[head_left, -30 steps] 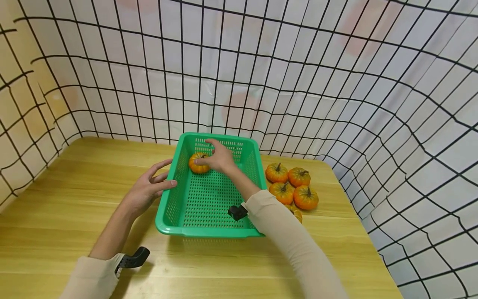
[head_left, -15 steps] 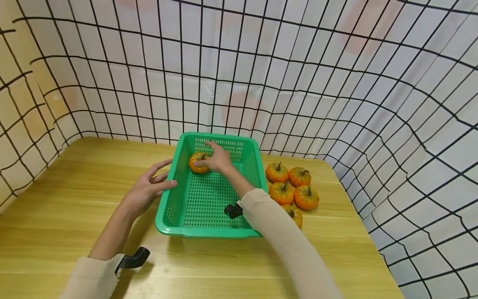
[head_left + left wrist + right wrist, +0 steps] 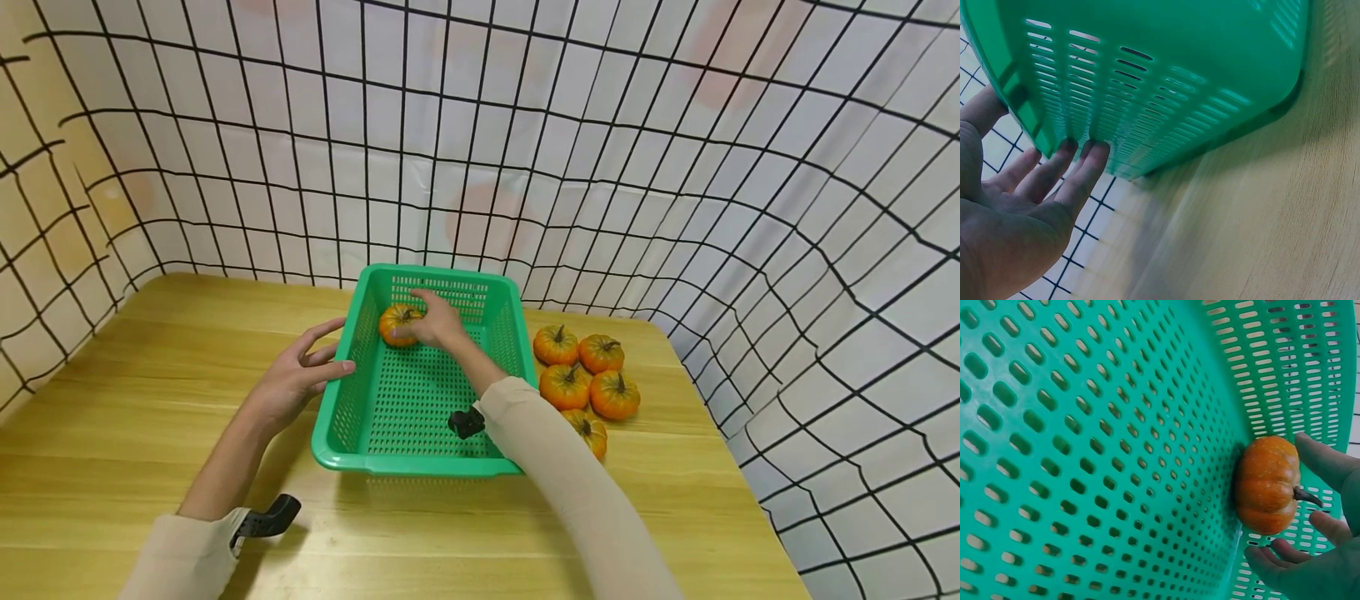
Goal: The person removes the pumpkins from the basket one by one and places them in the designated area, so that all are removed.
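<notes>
A green perforated basket [image 3: 420,400] stands on the wooden table. Inside, at its far left corner, sits a small orange pumpkin [image 3: 393,323], stem out. My right hand [image 3: 438,323] reaches over it with thumb and fingers spread. In the right wrist view, the fingers [image 3: 1329,464] stand around the pumpkin [image 3: 1267,481] with a gap on the lower side. My left hand [image 3: 294,379] is at the basket's left side, thumb over the rim. The left wrist view shows that hand's fingertips [image 3: 1099,150] against the slotted outer wall [image 3: 1147,94].
Several more pumpkins [image 3: 564,385] stand grouped on the table, right of the basket, one partly behind my right sleeve [image 3: 555,450]. White walls with a black grid [image 3: 480,150] close off the back and sides of the table [image 3: 150,400].
My right hand and forearm have shifted slightly, the sleeve showing more of the nearest outside pumpkin. The left hand, the basket and the pumpkin inside have stayed about where they were.
</notes>
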A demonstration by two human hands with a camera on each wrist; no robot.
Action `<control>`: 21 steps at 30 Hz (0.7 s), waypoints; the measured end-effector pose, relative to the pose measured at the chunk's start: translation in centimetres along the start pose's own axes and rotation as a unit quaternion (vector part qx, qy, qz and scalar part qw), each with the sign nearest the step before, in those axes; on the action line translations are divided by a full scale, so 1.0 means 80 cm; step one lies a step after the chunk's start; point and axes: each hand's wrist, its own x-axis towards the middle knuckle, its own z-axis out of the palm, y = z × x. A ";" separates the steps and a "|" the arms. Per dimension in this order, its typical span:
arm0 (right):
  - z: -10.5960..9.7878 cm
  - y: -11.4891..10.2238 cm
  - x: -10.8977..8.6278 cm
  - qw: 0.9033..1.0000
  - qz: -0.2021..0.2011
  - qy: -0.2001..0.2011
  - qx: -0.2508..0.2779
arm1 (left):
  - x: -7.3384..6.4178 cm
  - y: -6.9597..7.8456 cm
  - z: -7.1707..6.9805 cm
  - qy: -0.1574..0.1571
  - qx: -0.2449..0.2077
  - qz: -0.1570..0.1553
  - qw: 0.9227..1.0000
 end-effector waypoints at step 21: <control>0.007 0.012 0.004 1.000 -0.001 -0.017 0.006 | 0.001 0.000 0.001 -0.001 -0.002 -0.003 1.000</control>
